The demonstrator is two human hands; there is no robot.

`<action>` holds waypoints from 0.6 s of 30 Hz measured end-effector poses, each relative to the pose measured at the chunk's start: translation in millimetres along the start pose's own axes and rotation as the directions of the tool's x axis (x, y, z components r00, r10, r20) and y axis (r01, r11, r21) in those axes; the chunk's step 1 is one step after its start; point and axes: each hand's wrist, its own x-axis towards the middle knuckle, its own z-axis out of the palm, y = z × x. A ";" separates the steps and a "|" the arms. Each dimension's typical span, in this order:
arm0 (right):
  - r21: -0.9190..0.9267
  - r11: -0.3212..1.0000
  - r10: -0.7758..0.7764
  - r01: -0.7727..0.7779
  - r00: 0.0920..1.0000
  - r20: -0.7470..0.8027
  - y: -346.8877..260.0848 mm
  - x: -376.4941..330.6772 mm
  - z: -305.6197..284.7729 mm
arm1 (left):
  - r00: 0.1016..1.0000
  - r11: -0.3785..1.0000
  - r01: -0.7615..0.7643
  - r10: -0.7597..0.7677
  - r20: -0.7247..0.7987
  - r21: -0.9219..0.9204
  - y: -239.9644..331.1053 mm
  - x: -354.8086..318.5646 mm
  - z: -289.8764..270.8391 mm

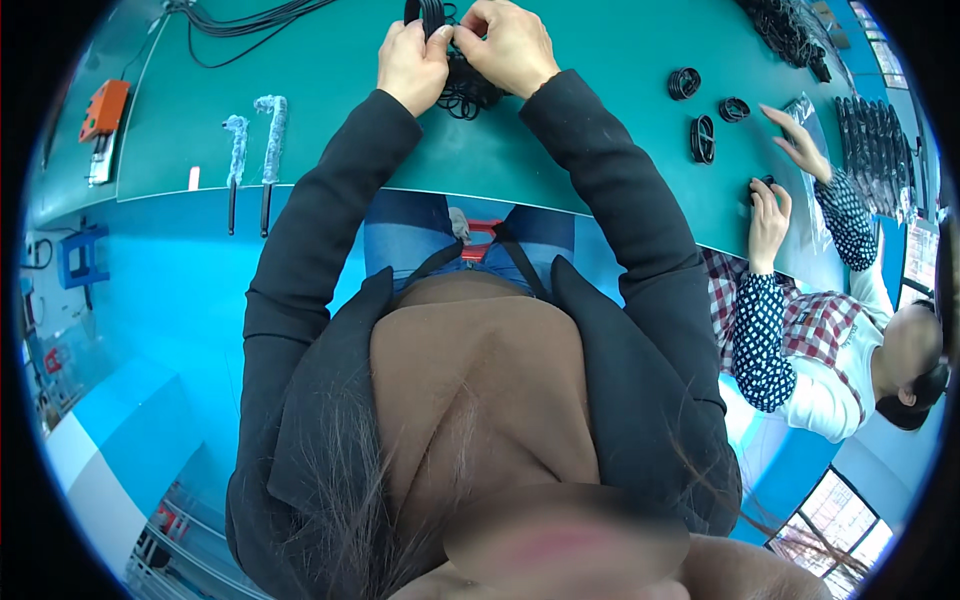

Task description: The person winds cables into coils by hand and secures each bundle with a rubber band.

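At the top of the view my left hand [412,62] is closed around a coiled bundle of black cable [431,12], whose upper part runs out of the picture. Close beside it on the right, my right hand [508,48] has its fingers curled in a pinch against the bundle's side. What sits between those fingertips is too small to make out. Below and between both hands, a loose tangle of thin black cable [464,92] lies on the green tabletop [470,155].
Three small black cable coils [703,138] lie to the right, near a co-worker's hands [770,225]. Beyond are rows of bagged black items [875,150]. At left lie two wrapped sticks [270,140], an orange device [104,110] and long black cables [240,22].
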 end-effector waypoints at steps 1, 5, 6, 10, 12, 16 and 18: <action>0.036 0.999 0.007 -0.007 1.000 -0.001 1.2 -1.9 -1.1 | 1.000 1.000 -0.015 0.015 -0.004 -0.008 0.9 -1.1 -2.2; 0.524 0.834 0.117 -0.174 0.983 0.140 8.4 -13.3 -12.0 | 0.999 0.992 -0.036 0.040 0.030 -0.121 2.1 -5.4 -10.1; 0.758 0.582 0.125 -0.296 0.953 0.276 9.4 -18.5 -16.1 | 0.996 0.954 0.065 -0.044 0.077 -0.292 2.3 -5.9 -11.0; 0.890 -0.039 -0.042 -0.455 0.890 0.453 4.3 -40.0 -32.6 | 0.986 0.860 0.074 0.015 0.169 -0.505 9.7 -9.8 -12.8; 0.891 -0.020 -0.083 -0.453 0.889 0.450 -3.2 -46.9 -41.1 | 0.981 0.867 0.051 0.049 0.187 -0.495 17.7 -12.1 -13.8; 0.868 0.354 -0.059 -0.347 0.918 0.391 -16.1 -50.8 -57.9 | 0.981 0.830 -0.010 0.115 0.153 -0.557 33.8 -20.2 -11.8; 0.852 0.389 -0.090 -0.350 0.906 0.413 -18.9 -49.8 -62.8 | 0.986 0.787 -0.003 0.107 0.131 -0.617 39.3 -22.1 -8.1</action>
